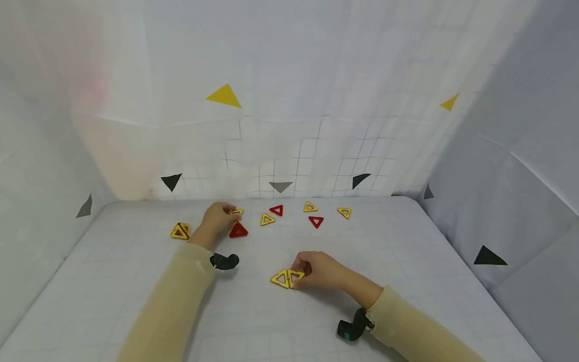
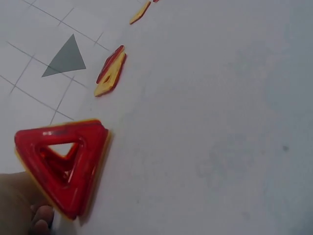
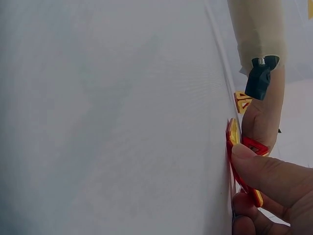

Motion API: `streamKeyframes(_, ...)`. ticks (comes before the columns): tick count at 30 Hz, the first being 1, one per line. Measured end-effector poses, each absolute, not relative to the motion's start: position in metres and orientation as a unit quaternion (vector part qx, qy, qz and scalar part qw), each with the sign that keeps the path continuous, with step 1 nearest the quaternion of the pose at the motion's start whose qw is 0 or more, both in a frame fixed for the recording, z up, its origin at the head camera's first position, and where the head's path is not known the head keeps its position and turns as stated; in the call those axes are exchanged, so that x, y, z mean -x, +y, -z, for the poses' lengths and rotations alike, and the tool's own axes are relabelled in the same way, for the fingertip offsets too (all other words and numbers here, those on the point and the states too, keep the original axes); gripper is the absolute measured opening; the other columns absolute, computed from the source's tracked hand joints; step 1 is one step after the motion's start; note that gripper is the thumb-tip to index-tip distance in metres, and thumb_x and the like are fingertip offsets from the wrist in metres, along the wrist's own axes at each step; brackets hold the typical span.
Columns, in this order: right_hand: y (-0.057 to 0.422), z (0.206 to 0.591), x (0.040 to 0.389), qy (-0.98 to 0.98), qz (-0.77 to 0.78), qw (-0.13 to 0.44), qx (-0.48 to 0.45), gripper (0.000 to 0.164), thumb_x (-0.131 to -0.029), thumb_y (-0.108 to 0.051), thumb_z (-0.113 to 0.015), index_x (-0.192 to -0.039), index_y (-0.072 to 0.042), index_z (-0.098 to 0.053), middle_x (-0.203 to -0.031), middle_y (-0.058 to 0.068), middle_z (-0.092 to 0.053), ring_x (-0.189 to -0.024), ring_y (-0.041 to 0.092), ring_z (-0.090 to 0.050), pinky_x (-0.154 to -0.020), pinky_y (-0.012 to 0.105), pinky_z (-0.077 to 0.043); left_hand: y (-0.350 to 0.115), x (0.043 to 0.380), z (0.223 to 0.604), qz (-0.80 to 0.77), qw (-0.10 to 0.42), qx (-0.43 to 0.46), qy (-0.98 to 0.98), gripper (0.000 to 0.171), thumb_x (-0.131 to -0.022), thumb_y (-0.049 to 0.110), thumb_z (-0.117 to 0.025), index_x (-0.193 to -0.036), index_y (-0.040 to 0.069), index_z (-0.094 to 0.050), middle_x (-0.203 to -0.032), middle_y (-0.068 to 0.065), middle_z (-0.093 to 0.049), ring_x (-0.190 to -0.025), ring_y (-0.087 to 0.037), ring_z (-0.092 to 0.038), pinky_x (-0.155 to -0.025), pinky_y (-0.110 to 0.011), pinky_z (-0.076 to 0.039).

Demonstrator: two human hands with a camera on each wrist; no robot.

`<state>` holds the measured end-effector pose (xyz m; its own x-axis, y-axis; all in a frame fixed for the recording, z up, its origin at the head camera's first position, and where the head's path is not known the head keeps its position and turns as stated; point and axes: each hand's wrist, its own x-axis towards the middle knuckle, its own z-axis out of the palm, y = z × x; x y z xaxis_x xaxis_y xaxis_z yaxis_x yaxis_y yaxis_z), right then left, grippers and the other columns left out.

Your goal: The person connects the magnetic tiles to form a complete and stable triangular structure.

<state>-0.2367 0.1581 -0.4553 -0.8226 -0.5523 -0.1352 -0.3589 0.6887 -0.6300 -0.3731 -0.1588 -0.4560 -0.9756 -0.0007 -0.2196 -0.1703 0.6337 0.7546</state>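
My left hand (image 1: 217,217), at the back of the table, pinches a yellow triangular magnetic tile (image 1: 237,211) at its fingertips. Just in front of it is a red triangular piece (image 1: 232,233), large beside that hand in the left wrist view, with yellow edges (image 2: 88,166). Nearer the front, my right hand (image 1: 322,271) holds one end of two yellow triangular tiles (image 1: 276,279) set edge to edge. Its thumb (image 3: 264,169) presses their yellow face in the right wrist view, with fingers on the other side.
Several yellow and red triangular tiles lie scattered along the back, among them a yellow one (image 1: 263,221) and a red one (image 1: 320,222). Left of my left wrist sits a yellow piece of joined triangles (image 1: 187,228). White cloth walls (image 1: 289,65) with triangular markers enclose the table.
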Motion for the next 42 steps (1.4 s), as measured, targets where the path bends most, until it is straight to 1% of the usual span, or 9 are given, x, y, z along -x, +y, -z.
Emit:
streamKeyframes(4, 0.158, 0.454, 0.236, 0.907, 0.302, 0.157, 0.250, 0.027, -0.081, -0.030, -0.085, -0.099, -0.021, -0.067, -0.086, -0.011, -0.061, -0.079, 0.011, -0.054, -0.070, 0.028, -0.047, -0.162, 0.372, 0.457, -0.406, 0.097, 0.015, 0.908, 0.047, -0.094, 0.027, -0.072, -0.135, 0.007, -0.059, -0.122, -0.014, -0.056, -0.107, -0.028, -0.051, -0.094, -0.041, -0.044)
streamKeyframes(9, 0.159, 0.453, 0.236, 0.906, 0.304, 0.160, 0.246, 0.027, -0.081, -0.029, -0.085, -0.099, -0.021, -0.067, -0.086, -0.010, -0.061, -0.078, 0.011, -0.054, -0.069, 0.028, -0.046, -0.164, 0.369, 0.456, -0.379, 0.100, -0.007, 0.920, 0.048, -0.096, 0.026, -0.069, -0.139, 0.007, -0.058, -0.123, -0.016, -0.054, -0.108, -0.028, -0.050, -0.095, -0.043, -0.043)
streamKeyframes(15, 0.158, 0.454, 0.235, 0.906, 0.306, 0.161, 0.246, 0.026, -0.081, -0.030, -0.085, -0.099, -0.023, -0.068, -0.084, -0.010, -0.061, -0.077, 0.011, -0.054, -0.068, 0.027, -0.046, -0.166, 0.362, 0.455, -0.380, 0.086, 0.019, 0.921, 0.048, -0.096, 0.026, -0.069, -0.138, 0.005, -0.056, -0.130, -0.017, -0.051, -0.114, -0.031, -0.049, -0.100, -0.046, -0.042)
streamKeyframes(22, 0.158, 0.454, 0.235, 0.907, 0.305, 0.156, 0.246, 0.026, -0.081, -0.031, -0.085, -0.099, -0.024, -0.067, -0.084, -0.011, -0.061, -0.077, 0.010, -0.055, -0.068, 0.027, -0.047, -0.172, 0.357, 0.456, -0.379, 0.042, 0.034, 0.924, 0.048, -0.098, 0.026, -0.066, -0.137, 0.002, -0.054, -0.137, -0.020, -0.048, -0.123, -0.035, -0.046, -0.108, -0.050, -0.037)
streamKeyframes(29, 0.158, 0.453, 0.235, 0.905, 0.306, 0.157, 0.249, 0.026, -0.081, -0.030, -0.085, -0.099, -0.023, -0.068, -0.085, -0.011, -0.061, -0.077, 0.010, -0.055, -0.068, 0.027, -0.047, -0.176, 0.353, 0.452, -0.388, 0.029, 0.050, 0.920, 0.056, -0.100, 0.032, -0.061, -0.143, -0.001, -0.049, -0.145, -0.023, -0.045, -0.135, -0.038, -0.041, -0.112, -0.051, -0.033)
streamKeyframes(32, 0.158, 0.453, 0.234, 0.905, 0.305, 0.157, 0.250, 0.026, -0.081, -0.030, -0.085, -0.100, -0.023, -0.068, -0.084, -0.010, -0.062, -0.077, 0.010, -0.055, -0.068, 0.026, -0.047, -0.178, 0.348, 0.449, -0.392, 0.019, 0.049, 0.918, 0.055, -0.100, 0.032, -0.061, -0.143, -0.001, -0.050, -0.144, -0.022, -0.047, -0.133, -0.037, -0.043, -0.111, -0.050, -0.036)
streamKeyframes(37, 0.158, 0.454, 0.234, 0.907, 0.303, 0.156, 0.247, 0.027, -0.081, -0.031, -0.085, -0.099, -0.022, -0.067, -0.085, -0.010, -0.062, -0.078, 0.010, -0.055, -0.069, 0.026, -0.047, -0.178, 0.336, 0.442, -0.391, -0.002, 0.028, 0.920, 0.052, -0.099, 0.032, -0.063, -0.139, 0.000, -0.054, -0.137, -0.021, -0.051, -0.124, -0.035, -0.049, -0.104, -0.049, -0.042)
streamKeyframes(42, 0.158, 0.455, 0.234, 0.906, 0.309, 0.158, 0.242, 0.027, -0.080, -0.031, -0.086, -0.098, -0.023, -0.067, -0.084, -0.011, -0.062, -0.078, 0.011, -0.055, -0.069, 0.026, -0.047, -0.178, 0.314, 0.429, -0.391, -0.011, 0.006, 0.920, 0.051, -0.100, 0.032, -0.063, -0.139, 0.000, -0.054, -0.135, -0.022, -0.053, -0.125, -0.037, -0.050, -0.102, -0.050, -0.045)
